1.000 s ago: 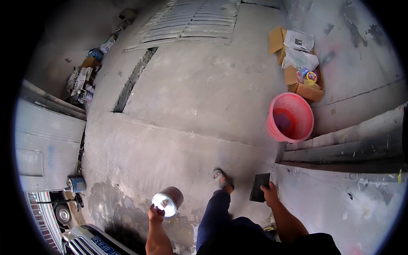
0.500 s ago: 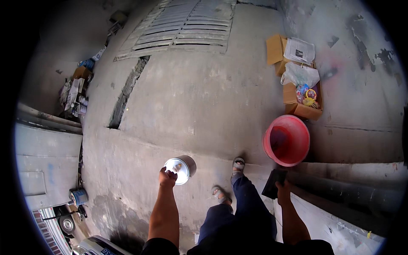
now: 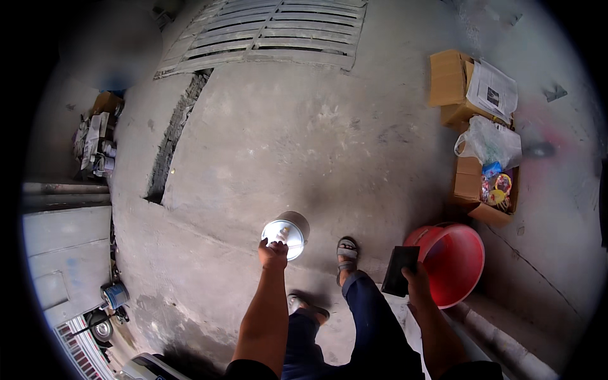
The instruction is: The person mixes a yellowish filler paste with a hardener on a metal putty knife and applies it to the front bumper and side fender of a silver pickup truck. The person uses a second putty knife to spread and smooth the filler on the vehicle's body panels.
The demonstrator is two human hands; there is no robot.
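My left hand [image 3: 273, 253] is closed on a metal can [image 3: 292, 227] with a shiny pale top, carried low over the concrete floor. My right hand [image 3: 415, 280] grips a flat black rectangular object [image 3: 396, 269], which overlaps the left side of a red plastic bucket [image 3: 459, 259] in the view; whether they touch I cannot tell. My sandalled feet [image 3: 347, 253] are below, between my two hands.
Cardboard boxes [image 3: 448, 79] with newspaper, bags and small items line the right wall. A long broken gap [image 3: 171, 142] in the floor leads to a slatted panel [image 3: 272, 31]. Clutter [image 3: 95, 142] lines the left wall; a vehicle wheel [image 3: 101, 326] shows lower left.
The view has moved forward, so the boxes and bucket now sit nearer and lower. My left hand with the can has shifted up and rightward; both hands still hold their things.
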